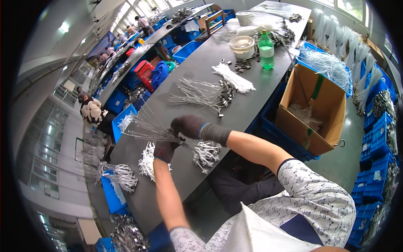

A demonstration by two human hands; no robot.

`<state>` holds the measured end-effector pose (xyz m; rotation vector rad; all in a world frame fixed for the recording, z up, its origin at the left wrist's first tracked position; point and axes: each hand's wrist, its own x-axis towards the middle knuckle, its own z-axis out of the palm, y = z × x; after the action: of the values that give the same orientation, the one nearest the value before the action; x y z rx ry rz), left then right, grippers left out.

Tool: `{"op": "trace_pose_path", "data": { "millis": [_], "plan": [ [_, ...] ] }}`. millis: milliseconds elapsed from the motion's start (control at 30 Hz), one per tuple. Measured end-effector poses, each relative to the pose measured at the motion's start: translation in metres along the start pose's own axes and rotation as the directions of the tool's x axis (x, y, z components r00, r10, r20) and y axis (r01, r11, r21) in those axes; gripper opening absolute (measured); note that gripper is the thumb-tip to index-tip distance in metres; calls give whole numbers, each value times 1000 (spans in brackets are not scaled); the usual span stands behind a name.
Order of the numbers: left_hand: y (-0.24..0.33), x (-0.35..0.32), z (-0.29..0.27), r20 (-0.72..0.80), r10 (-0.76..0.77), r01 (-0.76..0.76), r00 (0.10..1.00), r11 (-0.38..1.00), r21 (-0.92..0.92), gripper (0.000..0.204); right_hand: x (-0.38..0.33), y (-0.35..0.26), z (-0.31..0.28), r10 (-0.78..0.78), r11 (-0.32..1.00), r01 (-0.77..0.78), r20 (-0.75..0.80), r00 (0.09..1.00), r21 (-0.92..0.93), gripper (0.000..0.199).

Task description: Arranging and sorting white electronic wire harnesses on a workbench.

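Note:
Both hands wear dark gloves and meet over the near part of the grey table. My left hand point(165, 152) is closed around a bundle of thin wires point(147, 128), whose fine ends fan out to the far left. From above, my right hand point(186, 126) closes on the same bundle; its fingertips are partly hidden. Right of my hands, thicker white and grey looped ends point(206, 154) rest on the table; whether they belong to the held bundle I cannot tell. Beside my left wrist lies a heap of white wire pieces point(147, 163).
Farther along the grey table point(155, 93) lie a wire bundle with metal ends point(201, 93), a white bundle point(233, 77), a green bottle point(266, 50) and a white tub point(242, 47). An open cardboard box point(289, 110) stands at the right. Blue crates point(375, 170) line the right side.

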<state>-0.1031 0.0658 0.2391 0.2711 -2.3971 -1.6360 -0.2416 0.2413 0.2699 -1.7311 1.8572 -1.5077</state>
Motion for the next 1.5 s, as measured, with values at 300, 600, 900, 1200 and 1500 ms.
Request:
{"op": "trace_pose_path", "data": {
  "millis": [300,600,900,1200,1500],
  "plan": [
    [39,-9,3,-5,-385,316,923,764,-562,34,-17,3,-3,13,999,-14,-20,1000,-51,28],
    [23,-3,-7,-118,-188,183,975,982,-52,16,-30,45,11,142,915,-237,290,947,326,42],
    [36,-5,14,-97,356,-142,930,588,796,15,-14,57,31,324,545,-562,462,826,622,25],
    [25,-14,19,-154,544,-150,825,472,869,12,-5,44,35,258,961,-267,116,959,75,41],
    [28,-8,23,-162,505,-173,848,552,816,15,-4,79,26,-332,938,347,244,911,-20,38]
  ]
}}
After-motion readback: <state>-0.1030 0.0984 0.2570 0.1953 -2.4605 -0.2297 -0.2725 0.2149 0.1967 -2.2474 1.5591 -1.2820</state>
